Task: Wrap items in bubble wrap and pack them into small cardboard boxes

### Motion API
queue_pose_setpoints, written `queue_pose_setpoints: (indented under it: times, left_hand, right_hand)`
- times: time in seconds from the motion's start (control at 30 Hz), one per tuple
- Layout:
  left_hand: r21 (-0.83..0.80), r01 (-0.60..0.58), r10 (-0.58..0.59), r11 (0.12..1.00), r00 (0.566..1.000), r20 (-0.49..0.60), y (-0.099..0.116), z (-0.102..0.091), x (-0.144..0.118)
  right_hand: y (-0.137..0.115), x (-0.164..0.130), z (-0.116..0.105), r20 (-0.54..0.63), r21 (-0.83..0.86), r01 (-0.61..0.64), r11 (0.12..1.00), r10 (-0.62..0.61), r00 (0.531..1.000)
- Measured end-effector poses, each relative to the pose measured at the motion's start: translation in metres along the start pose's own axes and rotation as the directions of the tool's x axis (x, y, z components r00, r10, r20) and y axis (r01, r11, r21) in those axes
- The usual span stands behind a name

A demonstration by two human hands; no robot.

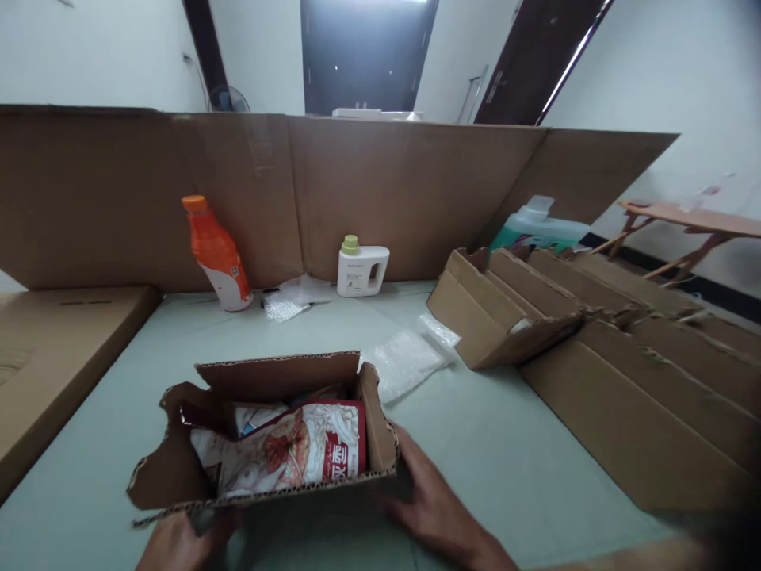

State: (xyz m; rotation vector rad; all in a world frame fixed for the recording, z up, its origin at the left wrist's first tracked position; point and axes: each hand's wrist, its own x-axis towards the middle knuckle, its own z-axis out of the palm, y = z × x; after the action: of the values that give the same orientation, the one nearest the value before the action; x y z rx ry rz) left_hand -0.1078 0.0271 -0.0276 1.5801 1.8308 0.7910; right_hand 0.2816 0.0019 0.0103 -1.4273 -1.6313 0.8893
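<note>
An open-topped cardboard box point(376, 424) stands low in front of me, its torn flaps raised. Inside lies a red-and-white printed food bag point(291, 448), with other packets point(258, 416) partly hidden behind it. My right hand point(425, 496) grips the right end of the box, thumb at the front and fingers along the side. At the lower left, my left hand point(187, 543) holds the front left corner from below; its fingers are partly hidden and blurred. Just behind the box, a sheet of bubble wrap point(404, 365) lies on the pale green table point(481, 444).
An orange bottle point(217, 254), more bubble wrap point(291, 297) and a white jug point(361, 271) stand or lie along a cardboard screen point(386, 190). Several open cardboard boxes point(642, 420) fill the right, with a green-liquid jug point(538, 226) behind. A flat carton point(65, 349) lies left.
</note>
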Motion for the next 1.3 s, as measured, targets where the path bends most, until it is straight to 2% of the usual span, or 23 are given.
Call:
queue_pose_setpoints:
  times: [0.07, 0.17, 0.3, 0.37, 0.43, 0.5, 0.53, 0.63, 0.73, 0.87, 0.97, 1.03, 1.13, 1.2, 1.23, 1.27, 1.3]
  left_hand:
    - [0.006, -0.024, 0.024, 1.000, 0.999, 0.029, 0.017, 0.005, 0.009]
    - [-0.037, -0.063, 0.064, 0.997, 0.998, 0.010, 0.040, 0.007, 0.032]
    - [-0.184, -0.060, 0.053, 0.981, 0.998, -0.040, 0.061, 0.013, 0.074]
    - [-0.241, -0.034, 0.017, 0.970, 0.997, -0.070, 0.065, 0.019, 0.089]
    - [-0.276, -0.017, 0.003, 0.961, 0.999, -0.050, 0.063, 0.023, 0.095]
    - [-0.340, -0.034, 0.030, 0.940, 0.999, -0.015, 0.056, 0.027, 0.091]
    - [-0.383, -0.040, 0.041, 0.923, 0.999, -0.007, 0.052, 0.028, 0.086]
    - [-0.501, 0.020, -0.037, 0.865, 0.999, -0.024, 0.040, 0.034, 0.062]
    - [-0.546, 0.089, -0.113, 0.833, 0.994, -0.010, 0.034, 0.041, 0.035]
    - [-0.552, 0.121, -0.112, 0.825, 0.992, 0.050, 0.032, 0.043, 0.009]
    - [-0.539, 0.134, -0.135, 0.831, 0.990, 0.038, 0.035, 0.037, 0.001]
    - [-0.503, 0.109, -0.122, 0.857, 0.992, 0.006, 0.041, 0.034, -0.001]
    - [-0.420, 0.021, -0.050, 0.907, 0.997, -0.059, 0.053, 0.033, -0.008]
    - [-0.349, -0.079, 0.049, 0.934, 0.994, -0.094, 0.067, 0.034, -0.018]
    - [-0.305, -0.156, 0.133, 0.939, 0.987, -0.094, 0.077, 0.035, -0.023]
    - [-0.263, -0.255, 0.241, 0.930, 0.967, -0.086, 0.088, 0.035, -0.029]
    - [-0.232, -0.370, 0.364, 0.900, 0.929, -0.069, 0.102, 0.036, -0.034]
  right_hand:
    - [-0.016, 0.014, 0.026, 0.054, 0.038, 0.109, 0.993, -0.111, 0.992]
    - [-0.029, 0.052, 0.040, 0.022, 0.045, 0.158, 0.986, -0.159, 0.987]
    - [-0.027, 0.096, 0.041, -0.023, 0.016, 0.125, 0.992, -0.125, 0.992]
    - [-0.021, 0.106, 0.036, -0.040, -0.018, 0.114, 0.993, -0.114, 0.993]
    - [-0.012, 0.108, 0.021, -0.066, -0.114, 0.143, 0.983, -0.151, 0.986]
    - [0.000, 0.106, -0.005, -0.159, -0.277, 0.139, 0.951, -0.188, 0.969]
    - [0.007, 0.105, -0.021, -0.237, -0.372, 0.092, 0.924, -0.190, 0.953]
    - [0.029, 0.110, -0.062, -0.471, -0.526, -0.184, 0.830, -0.105, 0.876]
    - [0.047, 0.123, -0.081, -0.579, -0.449, -0.336, 0.828, 0.017, 0.815]
    - [0.057, 0.135, -0.093, -0.648, -0.314, -0.329, 0.891, 0.053, 0.760]
    - [0.050, 0.126, -0.109, -0.728, -0.205, -0.305, 0.930, 0.064, 0.682]
    - [0.037, 0.108, -0.120, -0.795, -0.135, -0.282, 0.950, 0.067, 0.603]
    - [0.002, 0.062, -0.129, -0.880, -0.047, -0.246, 0.968, 0.076, 0.468]
    - [-0.029, 0.026, -0.129, -0.912, 0.000, -0.204, 0.979, 0.083, 0.401]
    - [-0.046, 0.009, -0.127, -0.908, 0.000, -0.188, 0.982, 0.079, 0.412]
    - [-0.064, -0.006, -0.123, -0.882, -0.037, -0.181, 0.983, 0.053, 0.468]
    - [-0.082, -0.017, -0.117, -0.827, -0.090, -0.155, 0.984, 0.013, 0.562]
